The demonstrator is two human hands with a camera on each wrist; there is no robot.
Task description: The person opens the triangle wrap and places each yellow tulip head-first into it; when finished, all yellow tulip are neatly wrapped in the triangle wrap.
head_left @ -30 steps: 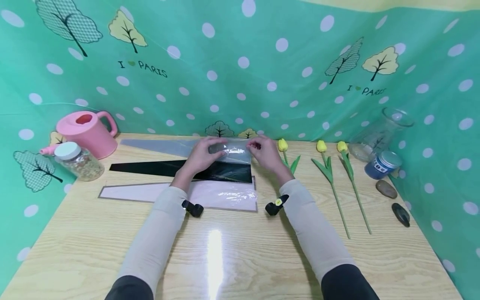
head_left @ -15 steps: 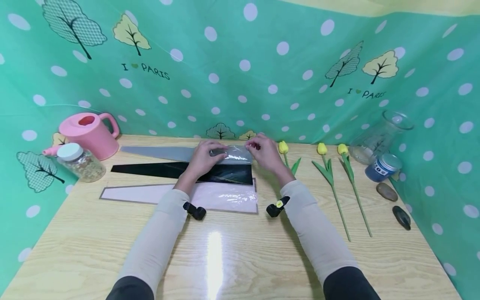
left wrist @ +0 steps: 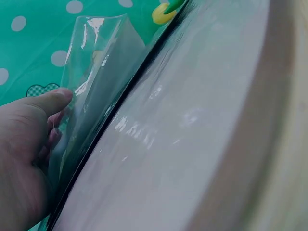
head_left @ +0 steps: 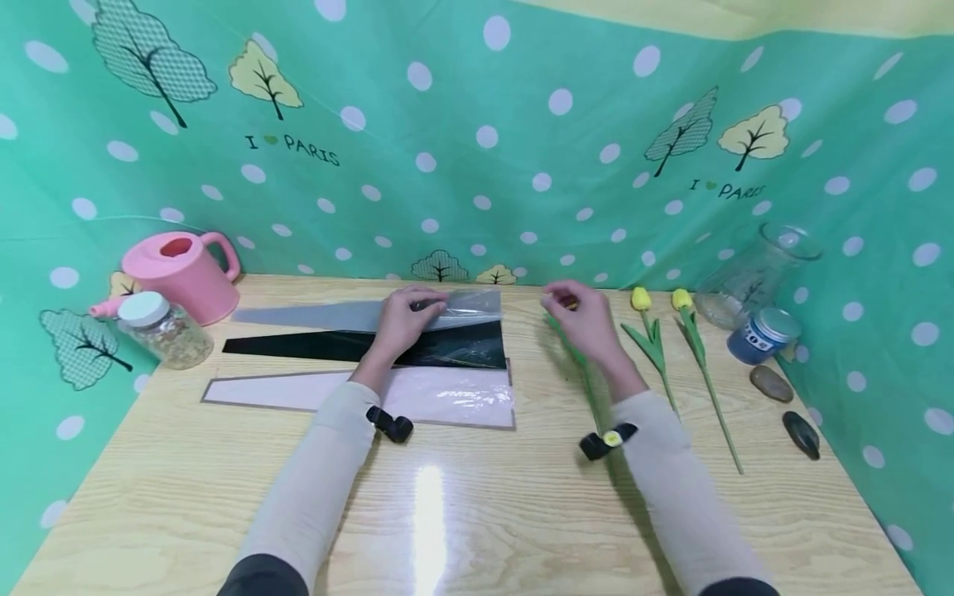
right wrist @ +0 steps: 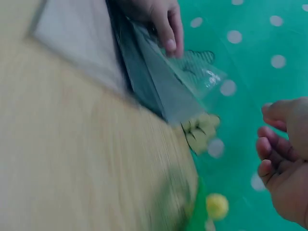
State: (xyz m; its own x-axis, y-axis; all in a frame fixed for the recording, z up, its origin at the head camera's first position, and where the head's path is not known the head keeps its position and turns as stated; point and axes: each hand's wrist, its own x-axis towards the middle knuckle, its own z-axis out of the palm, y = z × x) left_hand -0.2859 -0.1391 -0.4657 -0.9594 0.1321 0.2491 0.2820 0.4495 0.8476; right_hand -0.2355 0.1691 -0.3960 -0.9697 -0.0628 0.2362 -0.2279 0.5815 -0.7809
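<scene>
At the back of the table, my left hand (head_left: 406,319) pinches the upper edge of a grey flower sleeve (head_left: 320,314) with a clear plastic front. In the left wrist view, the thumb lies along the sleeve's clear layer (left wrist: 91,53), which stands lifted from the grey backing. My right hand (head_left: 589,319) is over the head of a yellow tulip (head_left: 590,389), partly covering its bloom. The right wrist view shows this hand with loosely bent fingers (right wrist: 276,144) and nothing between them; the tulip's yellow bloom (right wrist: 217,206) is apart from them.
A black sleeve (head_left: 298,343) and a white grey-edged sleeve (head_left: 276,386) lie in front. Left: pink watering can (head_left: 186,281), lidded jar (head_left: 171,335). Right: two tulips (head_left: 656,348), glass vase (head_left: 734,285), blue jar (head_left: 760,335), brown stone (head_left: 771,383), black stone (head_left: 801,434).
My right hand has left the sleeve's right end and moved right, over the nearest tulip. The left hand stays at the grey sleeve.
</scene>
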